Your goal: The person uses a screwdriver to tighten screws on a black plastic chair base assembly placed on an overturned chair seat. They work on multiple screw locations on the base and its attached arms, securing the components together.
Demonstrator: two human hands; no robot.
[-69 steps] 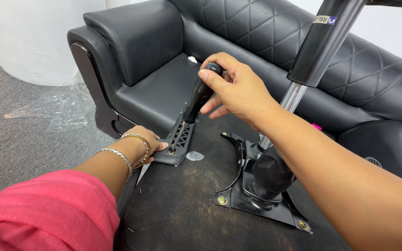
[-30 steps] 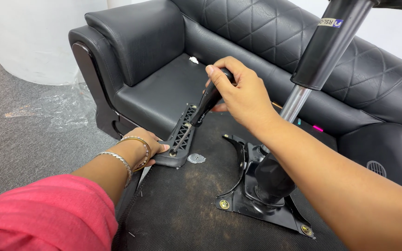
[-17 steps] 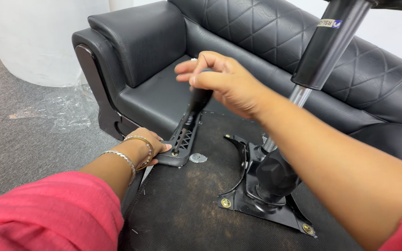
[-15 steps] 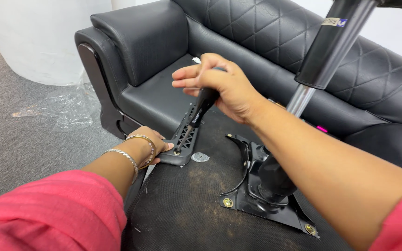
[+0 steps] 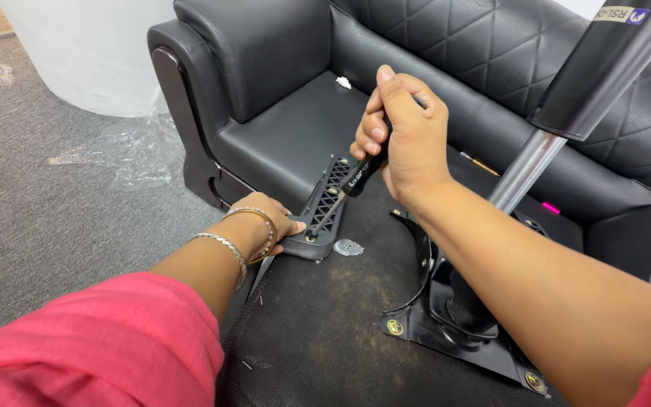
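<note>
Now lowered from a loose, open-fingered hover above the handle: right hand, closed around the black-handled screwdriver, tip seated in a screw at the near end of the black perforated plastic bracket. Likely past repositioning, into turning. Left hand, as before, pressed over the bracket's corner on the upturned black seat underside; grip itself hard to tell. Beyond: black metal base plate, chrome gas-lift column with a small white-and-blue rectangular label near the top, black quilted sofa, crumpled clear plastic wrap on grey carpet.
</note>
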